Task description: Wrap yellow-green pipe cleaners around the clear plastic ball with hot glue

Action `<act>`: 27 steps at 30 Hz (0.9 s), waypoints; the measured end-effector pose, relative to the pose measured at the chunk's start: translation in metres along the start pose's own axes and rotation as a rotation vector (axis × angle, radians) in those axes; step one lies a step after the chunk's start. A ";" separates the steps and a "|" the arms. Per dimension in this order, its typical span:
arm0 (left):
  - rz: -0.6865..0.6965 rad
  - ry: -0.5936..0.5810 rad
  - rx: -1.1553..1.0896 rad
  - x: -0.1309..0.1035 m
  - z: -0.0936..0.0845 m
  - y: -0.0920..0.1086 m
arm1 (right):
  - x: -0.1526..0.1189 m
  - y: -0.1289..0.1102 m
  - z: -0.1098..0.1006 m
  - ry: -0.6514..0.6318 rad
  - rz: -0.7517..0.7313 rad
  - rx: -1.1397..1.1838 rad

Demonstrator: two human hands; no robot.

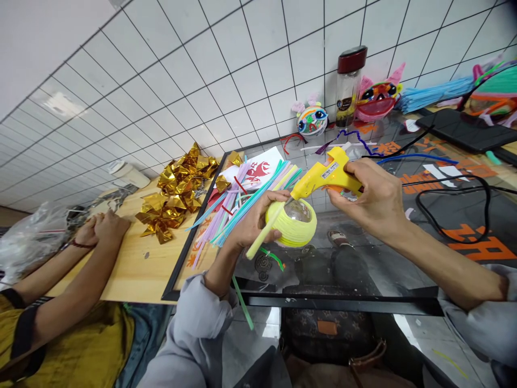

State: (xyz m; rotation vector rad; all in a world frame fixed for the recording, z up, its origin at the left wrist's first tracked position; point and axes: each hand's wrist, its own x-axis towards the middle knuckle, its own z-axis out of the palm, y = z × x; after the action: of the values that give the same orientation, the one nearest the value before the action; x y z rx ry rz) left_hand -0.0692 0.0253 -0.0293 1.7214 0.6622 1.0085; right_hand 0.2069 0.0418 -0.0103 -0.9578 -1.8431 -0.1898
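My right hand [374, 199] is wrapped around the handle of a yellow hot glue gun [325, 175]. The gun points down to the left, its nozzle at the rim of a round ball [297, 231] wound in yellow pipe cleaner. My left hand [258, 218] grips that ball from its left side, fingers closed around it. A pale yellow pipe cleaner end [262, 234] sticks out past my left thumb, down and left. Clear, shiny plastic shows in the ball's uncovered top. Beyond my left hand lies a bundle of pastel pipe cleaners [242, 202].
Crumpled gold foil [177, 188] sits at left, near another person's clasped hands [103, 229]. Along the tiled wall stand a glass bottle [347, 89] and two decorated animal faces. A phone [472, 129] and a looping black cable [488, 207] lie at right.
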 end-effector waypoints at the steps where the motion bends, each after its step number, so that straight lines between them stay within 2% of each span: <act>1: 0.000 -0.002 0.002 0.000 0.000 0.000 | 0.000 0.000 0.000 0.005 -0.002 0.004; 27: 0.034 -0.031 0.021 0.003 -0.001 0.000 | 0.002 0.000 -0.004 -0.049 0.025 0.018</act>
State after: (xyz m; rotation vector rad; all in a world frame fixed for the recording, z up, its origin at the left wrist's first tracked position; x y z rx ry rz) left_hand -0.0685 0.0279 -0.0288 1.7684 0.6277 0.9999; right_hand 0.2096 0.0407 -0.0072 -0.9807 -1.8734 -0.1353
